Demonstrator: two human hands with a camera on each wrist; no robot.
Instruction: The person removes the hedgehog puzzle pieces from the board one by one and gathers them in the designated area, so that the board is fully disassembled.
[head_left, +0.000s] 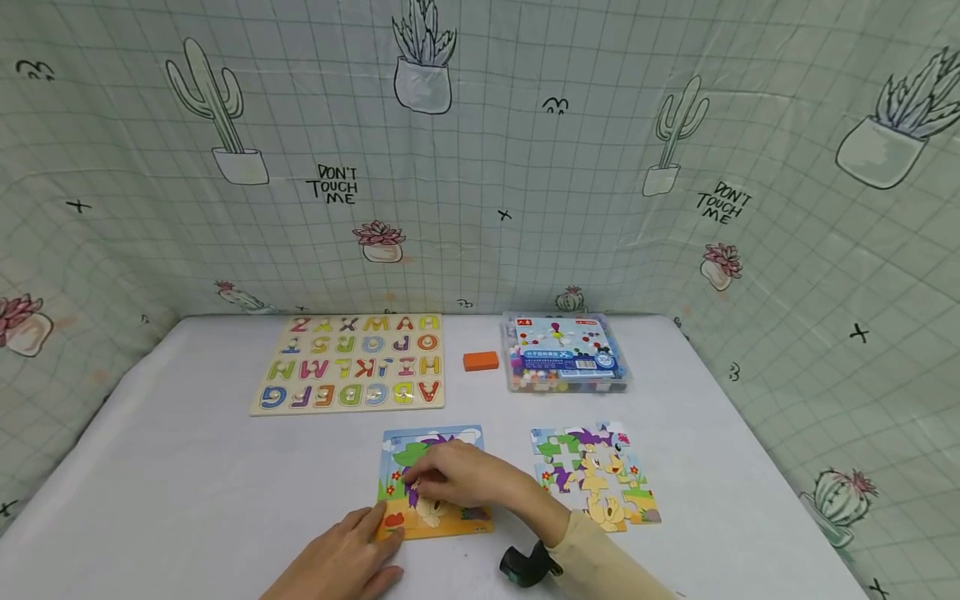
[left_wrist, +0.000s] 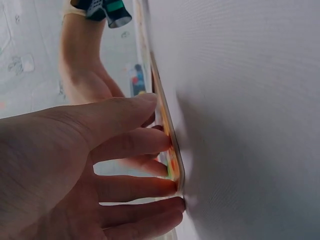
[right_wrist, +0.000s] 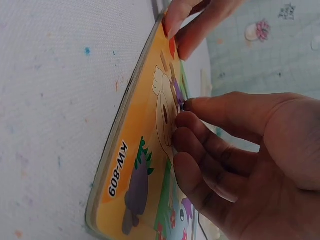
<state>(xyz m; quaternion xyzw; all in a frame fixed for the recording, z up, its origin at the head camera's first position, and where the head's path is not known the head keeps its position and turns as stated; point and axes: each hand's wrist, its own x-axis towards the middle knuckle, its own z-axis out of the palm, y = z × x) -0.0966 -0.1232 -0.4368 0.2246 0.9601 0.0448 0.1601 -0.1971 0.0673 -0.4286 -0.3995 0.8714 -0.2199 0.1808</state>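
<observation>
A picture puzzle board (head_left: 442,530) with a blue, green and orange cartoon scene lies at the front centre of the table. My right hand (head_left: 468,475) reaches over its middle, thumb and fingertips close together at the surface. They appear to pinch a small dark puzzle piece (right_wrist: 181,104), mostly hidden by the fingers. At the board's lower left corner rests my left hand (head_left: 345,554), fingers (left_wrist: 135,187) extended and spread against the edge. To the right lies a second set of puzzle pieces (head_left: 596,479), showing a similar cartoon animal with white gaps.
Behind the board lies a wooden alphabet board (head_left: 348,361) with coloured letters. An orange block (head_left: 481,361) sits between it and a clear plastic box (head_left: 566,354) of coloured parts. A patterned cloth (head_left: 480,167) surrounds the white table (head_left: 187,483). A dark wrist device (head_left: 527,567) is by the right sleeve.
</observation>
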